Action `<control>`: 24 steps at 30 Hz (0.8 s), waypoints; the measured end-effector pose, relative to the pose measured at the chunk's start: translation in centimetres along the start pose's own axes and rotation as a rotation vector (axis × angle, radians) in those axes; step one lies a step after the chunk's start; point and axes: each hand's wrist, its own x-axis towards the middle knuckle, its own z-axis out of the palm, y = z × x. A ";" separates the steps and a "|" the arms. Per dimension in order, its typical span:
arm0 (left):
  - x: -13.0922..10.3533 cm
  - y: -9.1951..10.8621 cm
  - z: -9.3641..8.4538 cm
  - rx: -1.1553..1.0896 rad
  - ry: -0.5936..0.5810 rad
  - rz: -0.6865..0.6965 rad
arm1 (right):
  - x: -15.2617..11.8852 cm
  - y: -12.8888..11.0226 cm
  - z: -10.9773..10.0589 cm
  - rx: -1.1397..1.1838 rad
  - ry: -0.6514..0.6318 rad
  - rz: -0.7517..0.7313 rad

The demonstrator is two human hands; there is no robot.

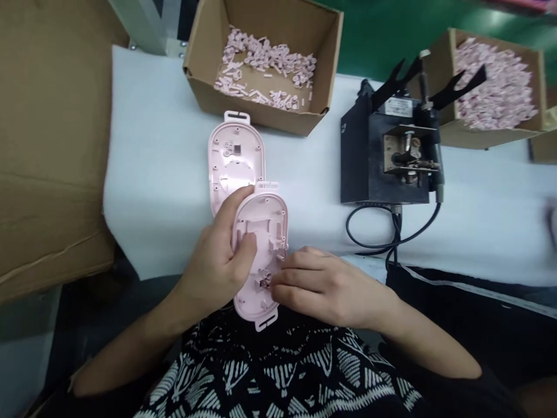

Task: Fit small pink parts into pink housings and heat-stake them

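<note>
My left hand [220,258] grips a pink oval plastic housing half [265,206] by its left side, the thumb lying across the inside. The shell is tilted, open face up, with a slotted tab at each end, screw posts and ribs inside. A small cluster of parts [264,281] sits in its lower section. My right hand [326,284] is closed at the shell's lower right edge, fingertips bent in beside that cluster; what they pinch, if anything, is hidden. Just behind, a second pink housing half [235,165] lies open side up on the table, partly covered by the held one.
A cardboard box [261,119] with small pink parts stands at the back. To the right is a black soldering-station-like device [357,157] with a looped cable [369,247]. Another box [470,136] heaped with pink pieces stands far right. Large cardboard [52,128] is at left on the white-covered table [148,162].
</note>
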 end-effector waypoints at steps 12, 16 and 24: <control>0.7 1.9 -0.6 -0.022 -0.133 -0.008 | 1.3 0.4 -0.2 -0.112 0.140 -0.210; 1.3 2.7 -0.5 -0.075 -0.266 -0.036 | 1.5 0.6 0.5 -0.172 0.377 -0.169; 5.4 4.4 -0.9 -0.446 -0.544 -0.121 | 1.4 -0.2 -0.1 -0.389 0.473 0.145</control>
